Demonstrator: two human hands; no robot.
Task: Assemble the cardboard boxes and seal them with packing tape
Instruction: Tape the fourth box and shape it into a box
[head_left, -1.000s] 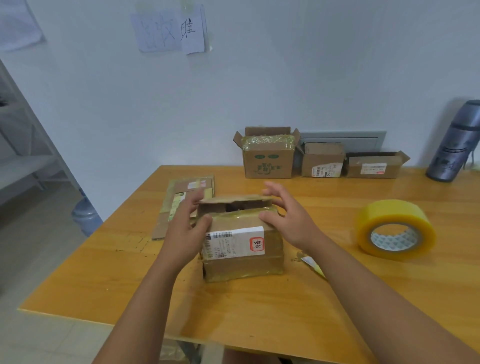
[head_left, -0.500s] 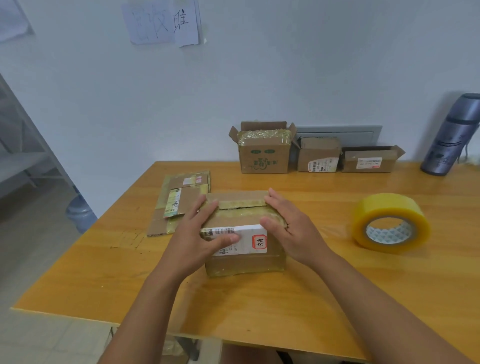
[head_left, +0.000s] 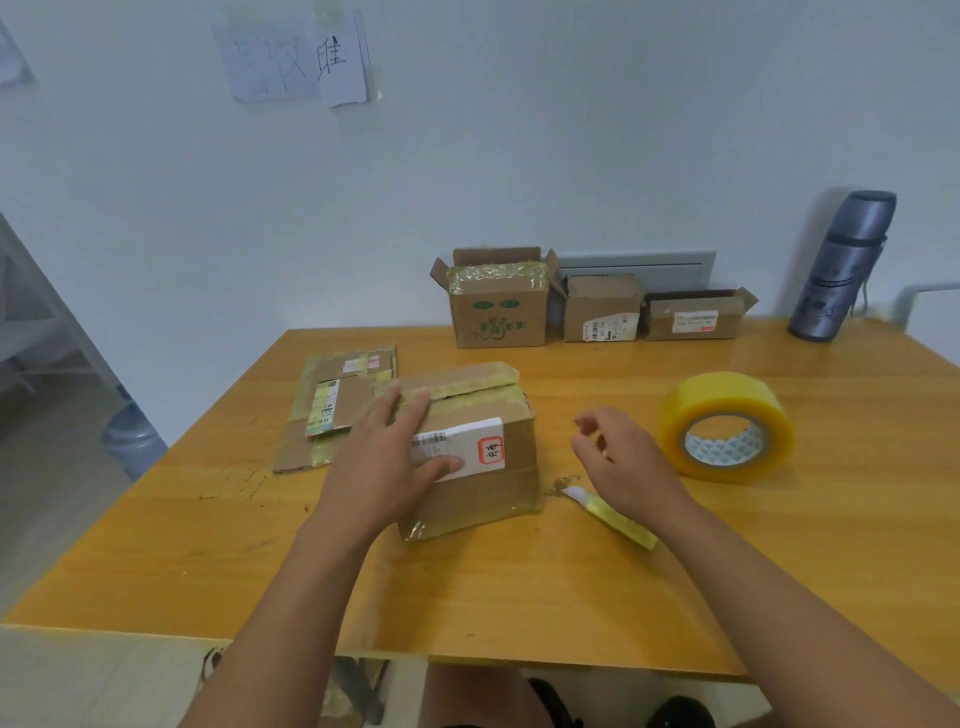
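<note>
A small cardboard box (head_left: 493, 483) with a white shipping label stands in the middle of the wooden table (head_left: 208, 545); its top flaps are folded down, the far flap slightly raised. My left hand (head_left: 384, 457) lies flat on the box top and label, pressing the flaps down. My right hand (head_left: 623, 462) hovers to the right of the box with loosely curled fingers and holds nothing. A big roll of yellow packing tape (head_left: 727, 423) stands on edge further right. A short used strip of tape (head_left: 613, 517) lies on the table beneath my right wrist.
A flattened cardboard box (head_left: 343, 400) lies left of the box. Three small cardboard boxes (head_left: 498, 306) (head_left: 602, 309) (head_left: 696, 314) stand in a row at the back by the wall. A grey flask (head_left: 841, 270) stands at the far right. The table's front edge is close to me.
My right hand has left the box top and moved right toward the tape roll. My left hand stays pressing the closed flaps, which stood open a second ago.
</note>
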